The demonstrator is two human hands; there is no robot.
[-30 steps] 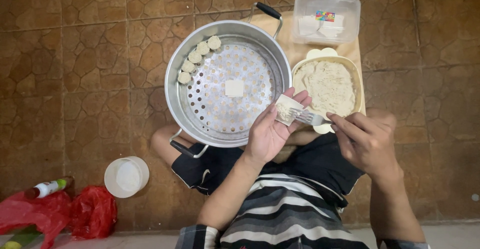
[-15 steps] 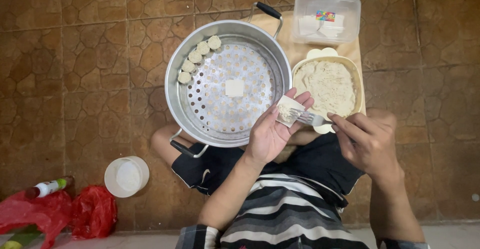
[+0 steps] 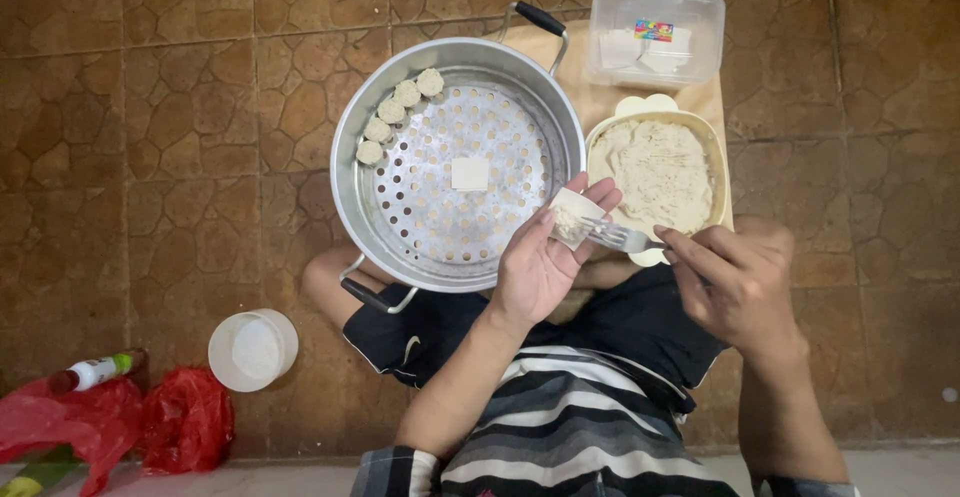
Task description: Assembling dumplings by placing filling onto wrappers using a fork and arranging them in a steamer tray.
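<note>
Nearest the camera: striped shirt (image 3: 570,437) & dark shorts (image 3: 560,332) of the person, seated on a brown tile floor (image 3: 150,107).

Left hand (image 3: 540,257) is cupped palm-up, fingers curled round a small square wrapper (image 3: 575,217) lying on the fingertips, w/ a dab of pale filling on it. Right hand (image 3: 735,282) is pinched shut on the handle of a fork (image 3: 615,237); the tines touch the filling on the wrapper. Wrapper sits just in front of the pot rim, between pot & bowl.

Low left on the floor: red plastic bag (image 3: 120,422), small bottle w/ green label (image 3: 95,370) just above it, round white container (image 3: 253,349) beside it.

Further out: metal steamer pot (image 3: 360,207) w/ perforated tray & 2 black handles. 1 flat square wrapper (image 3: 470,173) lies mid-tray; 4 shaped dumplings (image 3: 400,115) sit in a row along the far-left edge. Right of pot, touching or nearly so: cream bowl (image 3: 712,157) of pale minced filling.

Farthest: clear plastic box (image 3: 700,17) holding more wrappers, on a wooden board (image 3: 560,72) that runs under bowl & box.
</note>
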